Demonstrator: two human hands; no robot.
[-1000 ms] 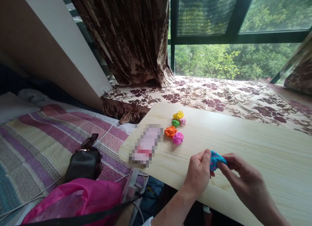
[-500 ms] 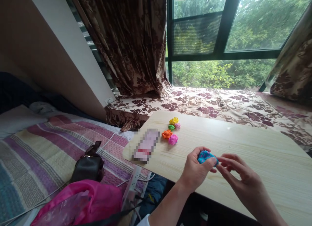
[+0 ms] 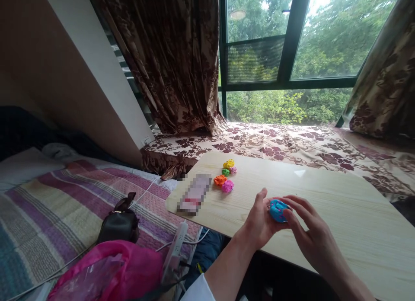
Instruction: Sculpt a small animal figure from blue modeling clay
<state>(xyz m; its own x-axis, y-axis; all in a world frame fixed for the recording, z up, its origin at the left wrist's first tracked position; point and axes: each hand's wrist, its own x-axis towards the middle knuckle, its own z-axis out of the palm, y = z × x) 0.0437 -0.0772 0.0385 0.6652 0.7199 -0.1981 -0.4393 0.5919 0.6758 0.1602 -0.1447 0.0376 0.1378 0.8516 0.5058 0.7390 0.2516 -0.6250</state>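
Observation:
A small blue lump of modelling clay (image 3: 278, 210) with pink specks is held between my two hands above the near part of the table. My left hand (image 3: 259, 221) cradles it from the left and below, thumb raised away from it. From the right, my right hand (image 3: 306, 221) has its thumb and fingers around the lump's near and far edges. Farther off on the table sit little crumpled clay-like pieces: yellow (image 3: 228, 163), green (image 3: 225, 172), pale pink (image 3: 233, 170), orange (image 3: 220, 180) and bright pink (image 3: 227, 186).
A pixelated flat box (image 3: 195, 193) lies at the left side of the pale wooden table (image 3: 340, 219). Left of the table is a bed with a striped quilt (image 3: 78, 197), a dark bag (image 3: 119, 223), a pink bag (image 3: 129, 266) and a power strip (image 3: 176, 244). A window stands behind.
My left thumb has lifted off the blue lump and that hand has opened beneath it. My right hand has moved left, its fingers now around the lump. The view has shifted slightly.

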